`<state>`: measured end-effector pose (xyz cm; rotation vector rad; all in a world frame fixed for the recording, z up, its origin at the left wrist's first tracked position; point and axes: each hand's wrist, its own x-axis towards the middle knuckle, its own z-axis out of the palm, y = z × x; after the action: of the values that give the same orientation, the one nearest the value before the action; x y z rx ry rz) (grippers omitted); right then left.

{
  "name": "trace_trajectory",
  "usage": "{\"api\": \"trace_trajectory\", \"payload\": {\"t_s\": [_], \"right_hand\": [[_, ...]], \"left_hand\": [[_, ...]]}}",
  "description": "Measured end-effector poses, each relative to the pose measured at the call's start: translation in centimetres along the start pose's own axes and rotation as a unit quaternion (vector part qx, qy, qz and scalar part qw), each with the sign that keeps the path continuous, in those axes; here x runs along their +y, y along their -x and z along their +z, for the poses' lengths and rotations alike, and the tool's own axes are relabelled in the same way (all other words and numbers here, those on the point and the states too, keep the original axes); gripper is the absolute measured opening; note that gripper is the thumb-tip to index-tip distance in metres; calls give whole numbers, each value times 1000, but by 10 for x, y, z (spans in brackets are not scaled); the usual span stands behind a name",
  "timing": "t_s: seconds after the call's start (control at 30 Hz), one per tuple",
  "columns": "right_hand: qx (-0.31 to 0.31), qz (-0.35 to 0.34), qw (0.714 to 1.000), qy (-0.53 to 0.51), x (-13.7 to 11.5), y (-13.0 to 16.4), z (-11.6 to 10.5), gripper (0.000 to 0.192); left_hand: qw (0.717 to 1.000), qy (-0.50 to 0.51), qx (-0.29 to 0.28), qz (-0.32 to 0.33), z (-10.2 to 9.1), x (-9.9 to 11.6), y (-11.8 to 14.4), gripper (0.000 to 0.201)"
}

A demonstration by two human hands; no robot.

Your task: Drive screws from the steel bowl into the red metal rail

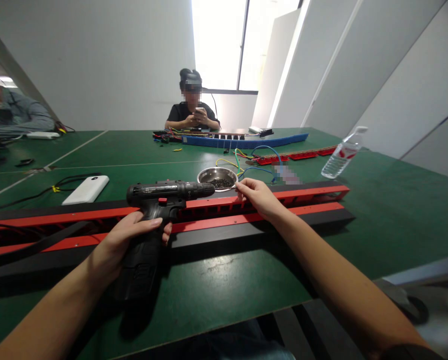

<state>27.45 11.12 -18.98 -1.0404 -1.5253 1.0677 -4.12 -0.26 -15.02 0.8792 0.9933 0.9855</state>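
A long red-and-black frame [224, 223] crosses the green bench [216, 280]. At near left, the left hand's [128, 234] grip wraps a black drill [159, 206]; the right hand [260, 197] pinches near its bit [226, 188], contents unclear, beside the far steel bowl [216, 173].

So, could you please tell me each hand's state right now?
Left hand: closed, holding the black drill.
Right hand: fingers pinched by the bowl; anything held cannot be told.

bright window [218, 45] in pale wall [114, 60]
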Motion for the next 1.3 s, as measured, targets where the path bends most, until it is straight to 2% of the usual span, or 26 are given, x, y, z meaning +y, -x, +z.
{"api": "trace_trajectory", "payload": {"t_s": [0.2, 0.43, 1.3], "right_hand": [[-1, 6, 1000, 4, -1, 0, 0, 45], [-2, 1, 1000, 9, -1, 1, 0, 44], [-1, 5, 1000, 2, 0, 0, 0, 44]], "left_hand": [[1000, -9, 6, -3, -1, -1, 0, 22], [999, -45, -3, 7, -1, -1, -1, 20], [999, -45, 2, 14, -3, -3, -3, 18]]}}
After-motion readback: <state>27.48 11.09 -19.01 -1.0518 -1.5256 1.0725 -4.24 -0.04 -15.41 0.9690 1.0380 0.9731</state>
